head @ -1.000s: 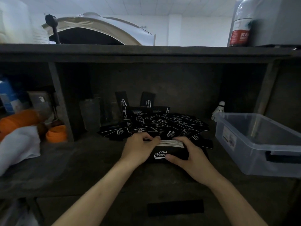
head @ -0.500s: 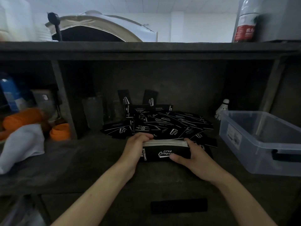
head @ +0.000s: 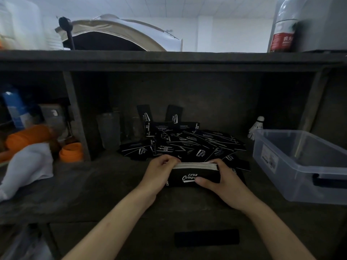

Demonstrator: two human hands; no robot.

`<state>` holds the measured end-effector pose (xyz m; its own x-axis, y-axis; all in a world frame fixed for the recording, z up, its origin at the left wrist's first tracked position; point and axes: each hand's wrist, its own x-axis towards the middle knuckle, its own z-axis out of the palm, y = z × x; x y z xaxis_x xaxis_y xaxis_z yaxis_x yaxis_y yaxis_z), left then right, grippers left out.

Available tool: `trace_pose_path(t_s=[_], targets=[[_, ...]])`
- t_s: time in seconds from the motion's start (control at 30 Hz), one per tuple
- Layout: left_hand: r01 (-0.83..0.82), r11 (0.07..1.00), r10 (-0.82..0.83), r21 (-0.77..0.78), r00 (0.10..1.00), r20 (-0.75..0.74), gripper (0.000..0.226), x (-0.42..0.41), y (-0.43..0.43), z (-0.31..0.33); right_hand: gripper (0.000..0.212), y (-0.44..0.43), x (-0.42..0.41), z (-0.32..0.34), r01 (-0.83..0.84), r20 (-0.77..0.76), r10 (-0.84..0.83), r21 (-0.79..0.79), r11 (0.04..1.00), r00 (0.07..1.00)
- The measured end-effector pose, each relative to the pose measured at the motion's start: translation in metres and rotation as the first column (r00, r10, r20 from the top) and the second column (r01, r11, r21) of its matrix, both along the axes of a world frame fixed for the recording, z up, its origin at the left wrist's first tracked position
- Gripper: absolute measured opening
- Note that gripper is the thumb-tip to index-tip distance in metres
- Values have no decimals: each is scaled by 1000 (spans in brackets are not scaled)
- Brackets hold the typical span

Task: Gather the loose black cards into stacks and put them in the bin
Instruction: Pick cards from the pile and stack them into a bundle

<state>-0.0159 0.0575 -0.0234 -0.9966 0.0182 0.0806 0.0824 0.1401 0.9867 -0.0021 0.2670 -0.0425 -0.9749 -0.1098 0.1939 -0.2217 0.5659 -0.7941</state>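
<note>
left hand (head: 159, 174): bare, no glove | right hand (head: 228, 182): bare | forearms: unsleeved

Left hand (head: 159, 173) and right hand (head: 225, 182) clasp upright stack of black printed cards (head: 193, 175) on dark shelf (head: 93, 194); loose black card pile (head: 187, 143) behind; clear plastic bin (head: 300, 166) at right.

Dim shelf recess under a bright room

Light comes from the pale ceiling (head: 169, 6) beyond; the shelf (head: 169, 59) shades the worktop (head: 93, 184) below. Wide-angle bending at the edges, left side items softly blurred, shadows grainy.
</note>
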Motion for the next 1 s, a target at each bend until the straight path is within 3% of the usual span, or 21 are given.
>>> trace_pose_path(t_s=[0.07,0.13,0.2,0.27,0.37,0.57,0.73,0.83,1.0], targets=[[3,987,-18,-162,995,-94,16,-4,-5,3,59,0,0,0,6,-2,-6,-7,1000,1000],[-57,906,-77,-419,952,-297,15,-10,-4,13,60,0,1,0,12,-3,-12,-10,1000,1000],[-51,819,-220,-572,892,-394,12,-10,11,31,63,0,2,0,18,-13,-18,-16,1000,1000],[33,747,-342,-664,876,-341,11,-9,34,48,63,-1,3,0,17,-15,-17,-23,1000,1000],[67,564,-434,-823,872,-226,12,-13,60,65,61,-2,6,3,14,-9,-14,-18,1000,1000],[184,466,-471,-866,880,-66,17,-31,67,75,58,1,5,3,18,-17,-18,4,1000,1000],[140,482,-466,-865,877,-118,16,-30,70,67,61,1,6,5,10,-21,-10,23,1000,1000],[46,594,-383,-803,894,-233,13,-31,65,62,60,0,7,4,11,-27,-10,38,999,1000],[-120,818,-213,-562,845,-491,9,-29,46,57,50,1,8,3,-4,-37,5,16,1000,999]])
